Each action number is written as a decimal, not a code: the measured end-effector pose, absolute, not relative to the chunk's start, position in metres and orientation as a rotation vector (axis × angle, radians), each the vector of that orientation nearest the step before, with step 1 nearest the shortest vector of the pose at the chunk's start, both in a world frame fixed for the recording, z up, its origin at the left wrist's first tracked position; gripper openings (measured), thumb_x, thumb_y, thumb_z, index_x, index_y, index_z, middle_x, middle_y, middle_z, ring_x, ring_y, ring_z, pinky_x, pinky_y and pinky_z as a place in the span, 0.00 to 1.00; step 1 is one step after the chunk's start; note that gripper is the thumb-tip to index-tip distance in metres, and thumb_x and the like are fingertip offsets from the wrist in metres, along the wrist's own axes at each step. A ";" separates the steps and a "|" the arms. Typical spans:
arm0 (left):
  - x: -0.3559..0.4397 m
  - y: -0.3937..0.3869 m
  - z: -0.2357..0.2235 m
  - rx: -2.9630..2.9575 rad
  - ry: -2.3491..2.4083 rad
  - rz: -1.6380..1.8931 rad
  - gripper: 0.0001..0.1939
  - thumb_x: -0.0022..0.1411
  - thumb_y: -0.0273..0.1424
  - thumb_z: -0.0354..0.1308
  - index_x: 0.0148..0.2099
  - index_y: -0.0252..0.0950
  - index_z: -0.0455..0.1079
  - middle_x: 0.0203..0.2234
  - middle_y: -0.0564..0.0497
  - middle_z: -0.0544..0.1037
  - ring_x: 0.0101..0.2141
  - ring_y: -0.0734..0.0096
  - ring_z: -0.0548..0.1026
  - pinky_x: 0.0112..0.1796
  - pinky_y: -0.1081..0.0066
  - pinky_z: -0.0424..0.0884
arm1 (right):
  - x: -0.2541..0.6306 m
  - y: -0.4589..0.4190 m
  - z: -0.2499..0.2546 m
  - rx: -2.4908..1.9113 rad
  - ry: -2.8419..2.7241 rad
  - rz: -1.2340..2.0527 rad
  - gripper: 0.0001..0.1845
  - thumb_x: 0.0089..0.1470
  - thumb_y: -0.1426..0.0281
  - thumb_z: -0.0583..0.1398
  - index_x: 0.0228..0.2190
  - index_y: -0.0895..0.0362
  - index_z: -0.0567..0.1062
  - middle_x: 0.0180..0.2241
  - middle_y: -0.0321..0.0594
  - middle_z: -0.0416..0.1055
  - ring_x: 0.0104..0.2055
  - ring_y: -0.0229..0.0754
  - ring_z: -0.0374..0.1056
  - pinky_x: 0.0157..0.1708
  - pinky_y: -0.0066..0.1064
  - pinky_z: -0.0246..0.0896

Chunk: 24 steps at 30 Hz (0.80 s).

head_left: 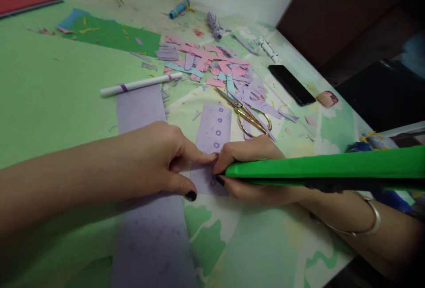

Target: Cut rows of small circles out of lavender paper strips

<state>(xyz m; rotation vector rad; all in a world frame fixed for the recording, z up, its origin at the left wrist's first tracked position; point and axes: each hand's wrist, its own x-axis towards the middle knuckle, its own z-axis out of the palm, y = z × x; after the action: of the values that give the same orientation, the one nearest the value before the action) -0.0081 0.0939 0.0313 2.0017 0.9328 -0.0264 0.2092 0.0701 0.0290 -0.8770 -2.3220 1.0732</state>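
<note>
A small lilac paper piece, bearing a column of purple ring marks, lies on the worktop between the two hands, just right of a larger lilac sheet. The left hand grasps nothing: its index fingertip rests on the piece, the thumb held apart. The right hand's grip is closed on a long green tool, whose working end is hidden by the fingers, close to the lowest visible ring. For good control, the left fingertip should press firmly beside the working point, so that the paper neither slides nor curls, while keeping clear of the tool's end. Steady, light pressure and even spacing along the column would suit the thin sheet. The gold-handled scissors and the heap of paper scraps beyond are best kept from under the piece, which needs a flat bed.
</note>
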 end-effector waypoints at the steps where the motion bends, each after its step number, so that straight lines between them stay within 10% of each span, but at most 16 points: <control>1: -0.009 0.094 0.031 2.000 0.933 -0.046 0.13 0.51 0.36 0.62 0.41 0.49 0.78 0.14 0.59 0.58 0.17 0.77 0.56 0.18 0.75 0.50 | 0.209 0.070 0.030 -0.893 -2.323 1.072 0.05 0.45 0.78 0.60 0.28 0.59 0.74 0.21 0.31 0.67 0.21 0.28 0.57 0.22 0.19 0.54; 24: -0.011 0.093 0.032 1.954 0.946 -0.032 0.16 0.50 0.34 0.62 0.44 0.50 0.77 0.14 0.60 0.58 0.17 0.77 0.56 0.17 0.76 0.50 | 0.207 0.069 0.032 -0.898 -2.305 1.032 0.05 0.43 0.79 0.60 0.26 0.60 0.74 0.19 0.30 0.66 0.20 0.27 0.55 0.21 0.18 0.52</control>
<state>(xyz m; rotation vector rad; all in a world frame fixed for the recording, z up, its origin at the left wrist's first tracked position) -0.0112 0.0928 0.0319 1.9539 0.9459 -0.0322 0.2073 0.0686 0.0316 -0.8978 -2.3045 1.0317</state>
